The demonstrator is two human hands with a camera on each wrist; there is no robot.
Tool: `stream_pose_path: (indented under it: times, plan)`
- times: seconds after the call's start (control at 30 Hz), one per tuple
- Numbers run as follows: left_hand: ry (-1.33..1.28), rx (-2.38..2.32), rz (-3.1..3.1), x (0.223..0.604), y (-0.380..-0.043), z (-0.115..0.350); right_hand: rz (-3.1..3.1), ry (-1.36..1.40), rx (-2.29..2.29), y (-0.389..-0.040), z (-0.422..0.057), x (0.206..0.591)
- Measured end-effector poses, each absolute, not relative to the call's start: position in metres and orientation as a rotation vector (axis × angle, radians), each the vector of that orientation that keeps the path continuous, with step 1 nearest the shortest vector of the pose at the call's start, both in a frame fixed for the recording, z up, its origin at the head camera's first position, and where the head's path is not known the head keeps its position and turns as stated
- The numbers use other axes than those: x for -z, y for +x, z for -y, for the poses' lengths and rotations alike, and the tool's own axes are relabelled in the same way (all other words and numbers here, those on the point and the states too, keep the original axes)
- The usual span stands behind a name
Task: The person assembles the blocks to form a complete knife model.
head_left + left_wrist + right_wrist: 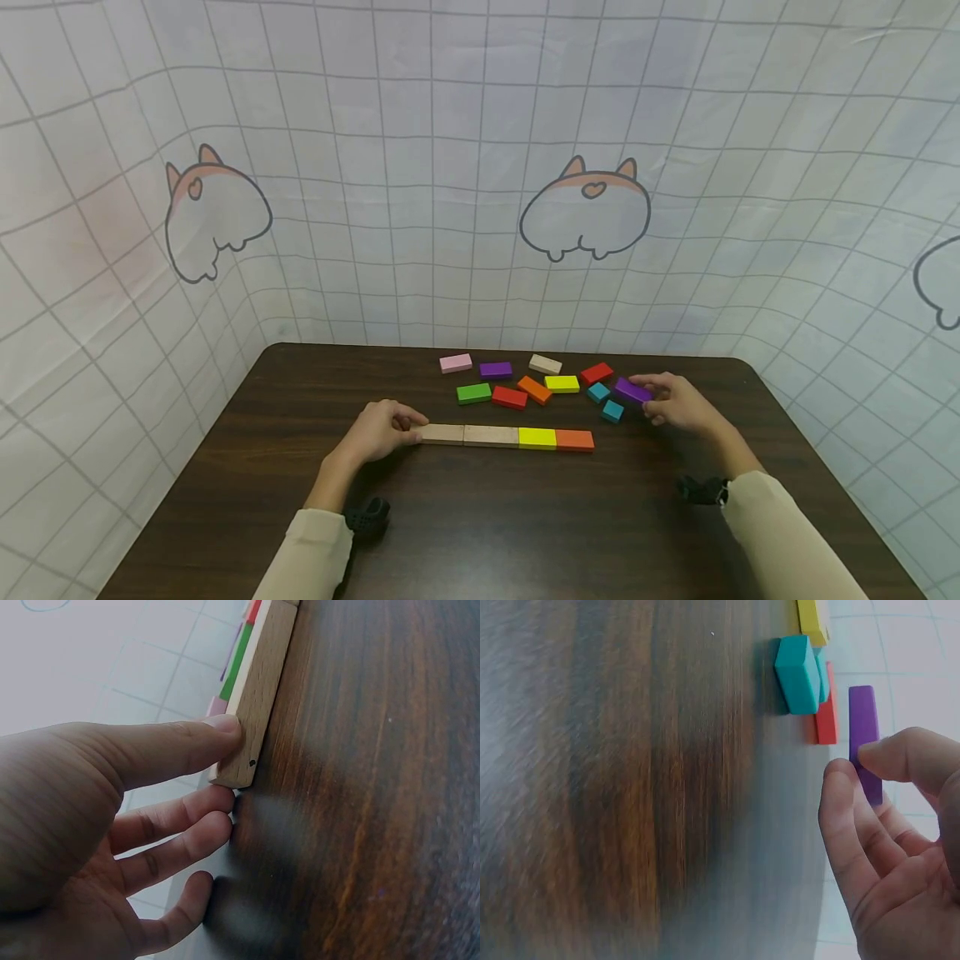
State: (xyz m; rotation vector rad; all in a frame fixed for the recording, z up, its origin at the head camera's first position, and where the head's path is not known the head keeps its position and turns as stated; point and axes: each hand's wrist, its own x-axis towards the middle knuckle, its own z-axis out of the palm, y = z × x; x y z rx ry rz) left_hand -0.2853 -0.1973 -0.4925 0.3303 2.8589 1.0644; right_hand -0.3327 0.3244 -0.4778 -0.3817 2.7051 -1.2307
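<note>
In the head view a straight row lies on the table, made of two plain wooden blocks (491, 436), a yellow block (537, 438) and an orange block (575, 440). At the row's left end my left hand (384, 432) grips the end wooden block (259, 690), thumb on its near face and index finger mostly hidden behind it. Over at the right my right hand (675, 402) pinches a purple block (864, 712) between thumb and fingers. Two small teal blocks (612, 411) lie just left of that hand.
Loose blocks lie scattered behind the row, among them a green one (474, 394), a pink one (456, 363), a second purple one (496, 371) and a red one (509, 397). A white gridded cloth (420, 275) hangs beyond the dark wooden table (480, 533).
</note>
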Motion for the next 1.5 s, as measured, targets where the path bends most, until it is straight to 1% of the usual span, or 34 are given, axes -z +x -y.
stream_pose_path:
  times: [0.33,0.7,1.17,1.5]
  plan:
    - [0.324,-1.065,-2.854,0.492,-0.285,0.198,-2.638,-0.475,1.204,-0.308,-0.330,0.472]
    - [0.329,-1.043,-2.861,0.492,-0.284,0.198,-2.511,-0.609,1.150,-0.291,-0.329,0.483]
    - [0.322,-1.060,-2.862,0.492,-0.284,0.196,-2.524,-0.693,0.960,-0.291,-0.322,0.486]
    - [0.321,-1.051,-2.865,0.493,-0.285,0.196,-2.543,-0.709,0.928,-0.294,-0.310,0.487]
